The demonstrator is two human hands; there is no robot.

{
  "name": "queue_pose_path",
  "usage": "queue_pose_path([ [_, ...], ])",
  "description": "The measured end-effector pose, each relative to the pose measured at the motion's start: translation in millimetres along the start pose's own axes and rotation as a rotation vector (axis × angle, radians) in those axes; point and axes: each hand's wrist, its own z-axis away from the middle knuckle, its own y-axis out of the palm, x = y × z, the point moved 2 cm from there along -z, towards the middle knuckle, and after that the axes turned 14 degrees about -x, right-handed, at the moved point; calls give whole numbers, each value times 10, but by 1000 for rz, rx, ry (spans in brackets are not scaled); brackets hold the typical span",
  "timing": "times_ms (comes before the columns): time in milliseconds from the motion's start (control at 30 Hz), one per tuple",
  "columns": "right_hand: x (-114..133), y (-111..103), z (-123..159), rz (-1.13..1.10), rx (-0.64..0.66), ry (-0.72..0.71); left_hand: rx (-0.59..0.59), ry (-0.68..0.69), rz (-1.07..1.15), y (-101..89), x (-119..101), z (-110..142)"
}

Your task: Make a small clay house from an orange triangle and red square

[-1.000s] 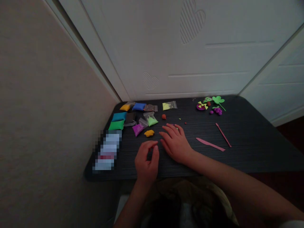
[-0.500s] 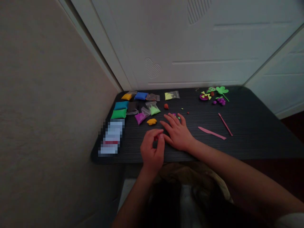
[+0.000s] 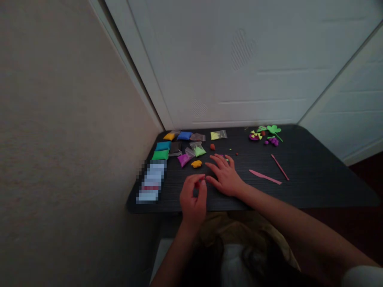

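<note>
My left hand [image 3: 193, 199] hovers over the near edge of the dark table [image 3: 314, 179], its fingers pinched on a small red piece of clay [image 3: 200, 183]. My right hand [image 3: 226, 175] lies flat on the table just to the right of it, fingers stretched out toward the left. An orange lump of clay [image 3: 196, 164] sits just beyond both hands. A small red ball of clay [image 3: 212, 147] lies farther back.
Small bags of coloured clay [image 3: 179, 147] lie at the table's back left, beside a blurred-out packet [image 3: 151, 181]. Finished clay figures [image 3: 265, 134] stand at the back right. Two pink modelling tools [image 3: 265, 176] lie right of my hand. A white panelled door rises behind the table.
My left hand has closed its fingertips on a small red bit of clay next to the right hand's fingers. The camera view shifted; the right hand stays flat.
</note>
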Motion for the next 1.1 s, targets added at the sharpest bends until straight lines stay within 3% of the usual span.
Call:
queue_pose_path([
  [167,-254,-162,-155,-11,-123,175,-25,-64,-38,-140,168,65],
  [267,-228,-269,-216,-45,-97,180,-39,-119,-62,-169,270,74],
  [300,-180,-279,-214,-68,-41,135,-42,-131,-64,-163,289,63],
  [400,5,-222,-125,-127,258,-194,-63,-124,-54,-127,290,7],
  [467,56,-169,-43,-147,375,-323,-83,-99,-47,-115,263,-27],
  [733,26,-90,54,-266,568,-463,-80,-70,-66,-141,275,-36],
  [800,7,-85,63,-302,576,-482,1,-13,-94,-84,259,-79],
  [900,-46,-63,127,-443,572,-443,268,173,-127,102,131,-177],
  [1000,-8,15,168,-655,384,-107,621,380,-101,356,-75,-231],
  [1100,297,219,117,-607,173,164,892,471,-111,590,-222,-220],
])
